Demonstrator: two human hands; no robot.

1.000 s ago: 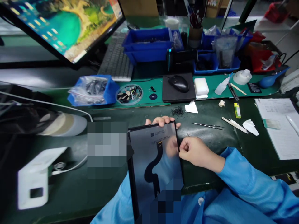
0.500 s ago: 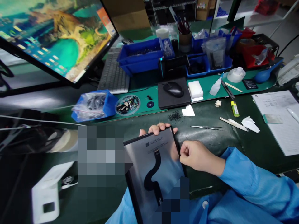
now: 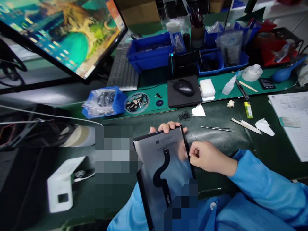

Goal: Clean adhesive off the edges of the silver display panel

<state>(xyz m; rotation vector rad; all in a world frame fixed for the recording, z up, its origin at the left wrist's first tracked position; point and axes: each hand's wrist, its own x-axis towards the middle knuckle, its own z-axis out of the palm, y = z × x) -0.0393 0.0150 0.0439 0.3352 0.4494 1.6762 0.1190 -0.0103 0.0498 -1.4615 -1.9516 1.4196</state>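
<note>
My left hand (image 3: 167, 127) reaches behind a tablet display panel (image 3: 177, 166), its fingertips curled over the top edge. The panel is thin and dark-framed, with a silvery back facing me. A black flex cable (image 3: 157, 178) snakes down that back from a small connector near the printed text. Against the panel's right edge is my right hand (image 3: 207, 157), its thumb and curled fingers pinched together. Whatever that pinch holds is hidden. Pixelated blocks cover the panel's lower end and an area at its left.
Beyond the panel lie tweezers (image 3: 218, 129), a pile of black scraps (image 3: 184, 115) and white paper (image 3: 198, 110). A mouse (image 3: 184, 87), blue bins (image 3: 150, 53) and a dish of small parts (image 3: 136, 102) line the back. A monitor (image 3: 69, 35) stands left; a white stand (image 3: 61, 189) is lower left.
The whole view has shifted, so the bench items and panel appear farther right and slightly higher. Both hands keep nearly the same places on the panel.
</note>
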